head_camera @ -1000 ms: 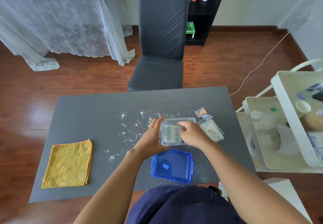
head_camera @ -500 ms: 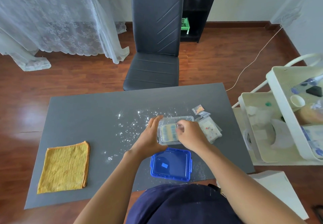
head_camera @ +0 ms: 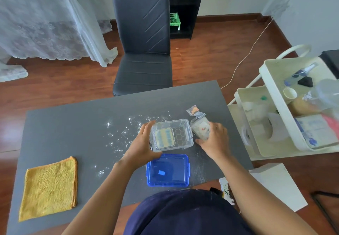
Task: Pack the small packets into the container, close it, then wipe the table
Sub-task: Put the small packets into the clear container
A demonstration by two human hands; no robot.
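A clear plastic container (head_camera: 183, 133) stands open on the grey table (head_camera: 73, 128), with a blue-and-yellow packet (head_camera: 163, 137) lying in its left half. My left hand (head_camera: 145, 143) grips the container's left side. My right hand (head_camera: 213, 139) rests on a clear packet with white and red bits (head_camera: 200, 129) just right of the container. Two smaller packets (head_camera: 194, 111) lie behind that one. The blue lid (head_camera: 167, 170) lies flat in front of the container. A folded yellow cloth (head_camera: 49, 187) sits at the table's near left.
White crumbs (head_camera: 119, 137) are scattered over the table left of the container. A black chair (head_camera: 143, 51) stands at the far edge. A white cart (head_camera: 286, 117) with trays of items is close on the right. A white sheet (head_camera: 277, 185) lies on the floor.
My right hand has left the container, with the blue-and-yellow packet now lying inside, and moved right onto the clear packet. My left hand has kept its hold on the container.
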